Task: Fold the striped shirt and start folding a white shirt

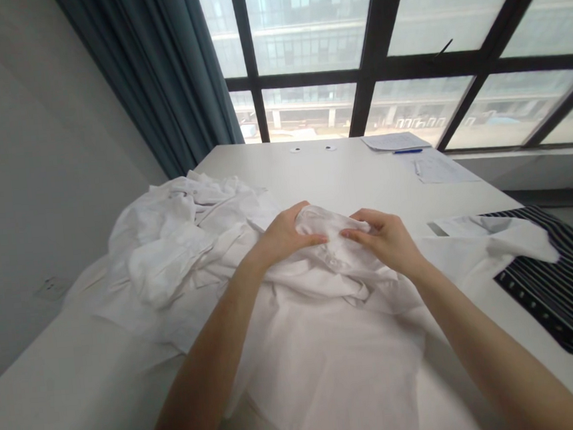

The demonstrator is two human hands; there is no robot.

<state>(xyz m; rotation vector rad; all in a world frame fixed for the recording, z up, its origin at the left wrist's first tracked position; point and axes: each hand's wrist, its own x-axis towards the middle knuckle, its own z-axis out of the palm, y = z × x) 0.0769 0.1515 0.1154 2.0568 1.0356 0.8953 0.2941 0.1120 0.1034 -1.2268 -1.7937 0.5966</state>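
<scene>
A white shirt (pixel 338 344) lies spread and rumpled on the table in front of me, its lower part reaching toward the near edge. My left hand (pixel 291 233) is closed on a fold of its fabric, thumb on top and fingers hidden beneath. My right hand (pixel 381 239) pinches the same gathered portion from the other side, with thumb and fingers pressed together. Between the hands the cloth is bunched and slightly raised; it may be the collar, but I cannot tell. One white sleeve (pixel 500 246) stretches off to the right.
A heap of white garments (pixel 167 232) sits on the left. Black-and-white striped cloth (pixel 563 284) hangs over the right edge of the white table (pixel 313 172). Farther back lie papers (pixel 395 141) and a blue pen (pixel 408 151). A curtain (pixel 168 71) and windows stand behind.
</scene>
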